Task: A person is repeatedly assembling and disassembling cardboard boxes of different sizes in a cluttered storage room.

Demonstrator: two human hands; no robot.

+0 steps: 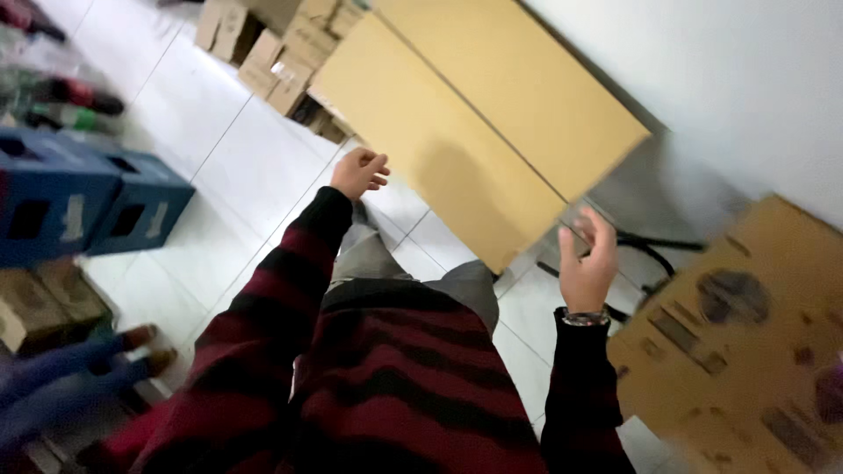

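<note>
My left hand hangs in the air with loosely curled fingers and holds nothing, close to the near edge of a light wooden table. My right hand, with a watch on its wrist, is raised with fingers apart and empty, just beyond the table's corner and beside a large printed cardboard box. Both arms wear a red and black striped sweater. The picture is blurred by motion.
Blue plastic crates stand on the white tiled floor at the left, with bottles behind them. Cardboard cartons are stacked under the table's far end. Another person's legs in blue lie at the lower left. A black chair base shows near the wall.
</note>
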